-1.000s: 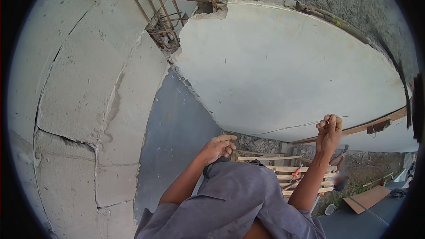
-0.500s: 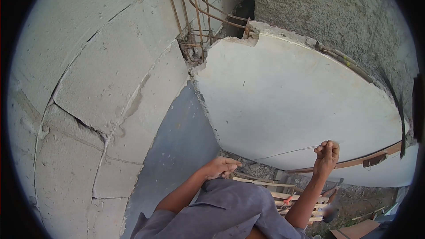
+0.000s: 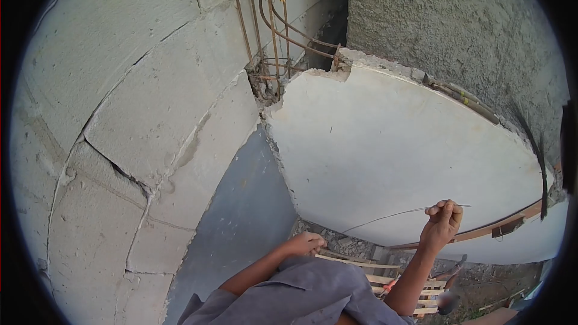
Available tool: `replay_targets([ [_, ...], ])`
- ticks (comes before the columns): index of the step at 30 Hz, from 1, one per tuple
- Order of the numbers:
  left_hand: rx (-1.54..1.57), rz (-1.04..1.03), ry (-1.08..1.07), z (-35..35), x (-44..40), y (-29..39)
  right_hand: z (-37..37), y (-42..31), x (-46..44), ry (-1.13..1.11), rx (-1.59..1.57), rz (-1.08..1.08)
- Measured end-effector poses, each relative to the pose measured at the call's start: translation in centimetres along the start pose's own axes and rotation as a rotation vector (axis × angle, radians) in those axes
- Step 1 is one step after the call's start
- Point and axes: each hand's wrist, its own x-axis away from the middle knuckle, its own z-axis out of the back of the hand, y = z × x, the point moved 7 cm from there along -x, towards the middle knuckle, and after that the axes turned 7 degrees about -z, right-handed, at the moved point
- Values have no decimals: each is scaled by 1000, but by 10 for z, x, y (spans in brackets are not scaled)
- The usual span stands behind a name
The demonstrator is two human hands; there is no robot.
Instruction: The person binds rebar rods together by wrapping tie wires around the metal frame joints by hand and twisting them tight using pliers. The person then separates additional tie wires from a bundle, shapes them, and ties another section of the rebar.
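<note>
My right hand [image 3: 442, 222] is raised in front of the white wall panel [image 3: 385, 138], thumb and fingers pinched on a thin wire [image 3: 391, 215]. A short end of the wire sticks out to the right past my fingertips. From there the wire bows left and down toward the rubble at the panel's foot. My left hand [image 3: 306, 244] is low, close to my grey shirt [image 3: 301, 292], with its fingers curled together. What lies in those fingers, if anything, is too small to tell.
Rusty rebar [image 3: 274, 30] stands upright in the corner, some of it bent toward the panel. Pale block wall [image 3: 156, 96] fills the left; rough concrete [image 3: 451, 30] rises at upper right. Below are wooden slats [image 3: 376, 278] and rubble. Another person [image 3: 448, 301] is lower right, partly blurred.
The view has tilted slightly, so the walls and rebar sit lower. My right hand remains pinched on the wire, whose end now shows beyond my fingers. My left hand has curled in further.
</note>
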Motion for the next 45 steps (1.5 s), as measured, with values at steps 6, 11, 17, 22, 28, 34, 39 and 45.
replay_targets([
  [6,-130,-371,252,14,-32,158,-91,40,57,-505,435,-169],
  [11,272,-307,274,2,-53,173,-111,69,64,-526,561,-111],
  [17,793,-481,578,58,-51,222,-100,114,132,-725,413,-667],
  [22,845,-653,862,150,-24,255,-63,115,137,-843,521,-675],
  [28,853,-599,889,153,-25,249,-50,109,131,-907,844,-93],
  [34,825,-611,874,143,-25,258,-54,121,143,-923,929,-113],
  [39,880,-654,922,152,-21,258,-47,113,140,-882,866,-82],
  [45,865,-689,1019,188,-2,261,-25,109,131,-814,799,-355],
])
